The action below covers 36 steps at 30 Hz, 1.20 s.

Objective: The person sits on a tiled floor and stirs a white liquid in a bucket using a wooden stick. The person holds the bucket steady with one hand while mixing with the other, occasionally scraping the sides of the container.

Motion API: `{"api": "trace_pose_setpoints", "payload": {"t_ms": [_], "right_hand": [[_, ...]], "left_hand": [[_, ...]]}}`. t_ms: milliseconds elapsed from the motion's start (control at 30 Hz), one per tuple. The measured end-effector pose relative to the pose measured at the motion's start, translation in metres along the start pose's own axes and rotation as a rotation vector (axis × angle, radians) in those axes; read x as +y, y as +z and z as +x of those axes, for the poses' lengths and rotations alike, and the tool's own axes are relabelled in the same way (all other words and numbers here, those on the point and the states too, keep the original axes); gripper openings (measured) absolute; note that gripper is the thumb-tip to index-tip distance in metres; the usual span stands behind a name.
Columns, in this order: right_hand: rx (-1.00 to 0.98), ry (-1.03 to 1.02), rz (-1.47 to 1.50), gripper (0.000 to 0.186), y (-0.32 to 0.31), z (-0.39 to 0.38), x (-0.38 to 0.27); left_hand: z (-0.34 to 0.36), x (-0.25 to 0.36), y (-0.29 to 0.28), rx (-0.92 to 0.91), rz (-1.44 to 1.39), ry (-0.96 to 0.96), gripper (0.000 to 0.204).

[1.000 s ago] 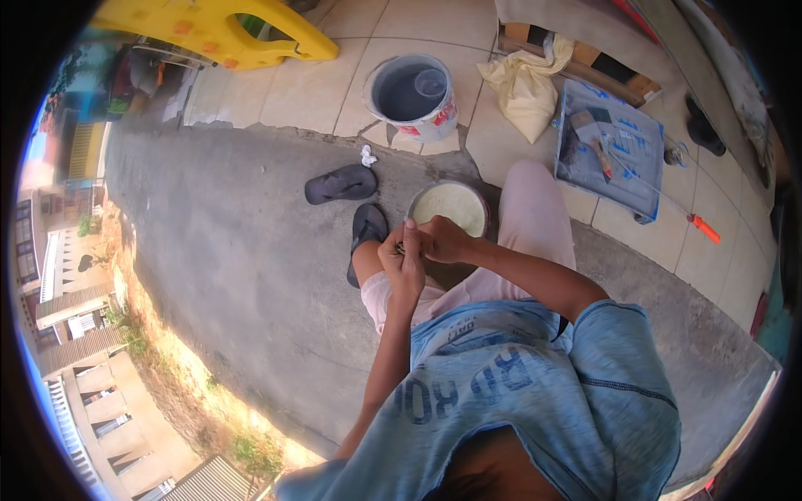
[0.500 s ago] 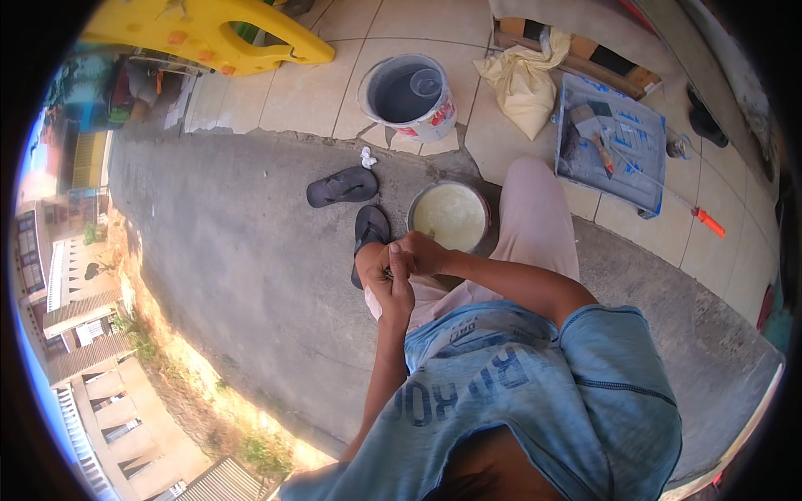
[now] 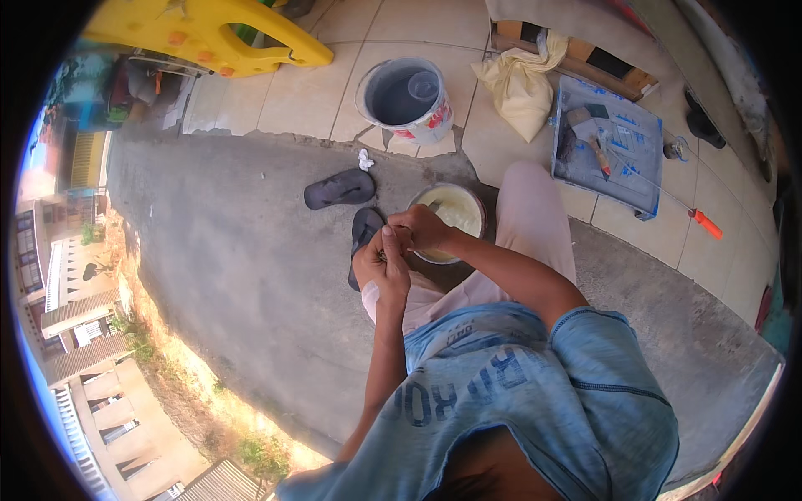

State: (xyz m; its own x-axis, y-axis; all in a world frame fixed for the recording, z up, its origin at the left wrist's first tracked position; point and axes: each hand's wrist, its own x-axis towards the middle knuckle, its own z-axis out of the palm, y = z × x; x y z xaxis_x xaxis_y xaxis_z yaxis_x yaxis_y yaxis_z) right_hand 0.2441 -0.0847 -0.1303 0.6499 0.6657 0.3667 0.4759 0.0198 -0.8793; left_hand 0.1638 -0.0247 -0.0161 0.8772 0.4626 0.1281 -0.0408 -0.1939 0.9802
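Note:
My left hand (image 3: 380, 263) and my right hand (image 3: 415, 227) are closed together just left of and over a round pot (image 3: 464, 215) of pale cream liquid that sits on the concrete between my legs. They grip a slender tool, mostly hidden by the fingers; its greyish end (image 3: 433, 205) seems to dip into the liquid. A dark flip-flop (image 3: 338, 189) lies left of the pot, with another (image 3: 365, 224) partly behind my hands.
A pail of grey liquid (image 3: 405, 100) with a clear cup inside stands on tiles ahead. A cream sack (image 3: 518, 96), a blue paint tray (image 3: 610, 150) with tools, an orange-handled roller (image 3: 704, 223) and a yellow plastic structure (image 3: 225, 33) surround it. A street edge drops away left.
Both hands have shifted left, still closed together, and the right has risen slightly. The tool's grey end now shows at the back of the pot's liquid.

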Motion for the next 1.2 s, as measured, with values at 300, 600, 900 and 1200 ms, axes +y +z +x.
{"api": "trace_pose_setpoints", "payload": {"t_ms": [300, 600, 900, 1200], "right_hand": [[-0.211, 0.046, 0.148, 0.014, 0.009, -0.034, -0.042], [-0.111, -0.038, -0.129, 0.034, -0.024, -0.008, -0.003], [-0.113, -0.048, 0.200, 0.015, 0.021, -0.018, -0.039], [-0.160, 0.014, -0.092, 0.024, -0.031, -0.021, -0.012]], "left_hand": [[-0.029, 0.022, -0.004, -0.030, 0.179, -0.073, 0.049], [0.001, 0.014, 0.013, -0.051, -0.073, -0.076, 0.040], [-0.026, 0.004, -0.021, -0.021, 0.162, -0.057, 0.044], [-0.007, 0.023, 0.017, -0.079, 0.078, -0.123, 0.044]]}}
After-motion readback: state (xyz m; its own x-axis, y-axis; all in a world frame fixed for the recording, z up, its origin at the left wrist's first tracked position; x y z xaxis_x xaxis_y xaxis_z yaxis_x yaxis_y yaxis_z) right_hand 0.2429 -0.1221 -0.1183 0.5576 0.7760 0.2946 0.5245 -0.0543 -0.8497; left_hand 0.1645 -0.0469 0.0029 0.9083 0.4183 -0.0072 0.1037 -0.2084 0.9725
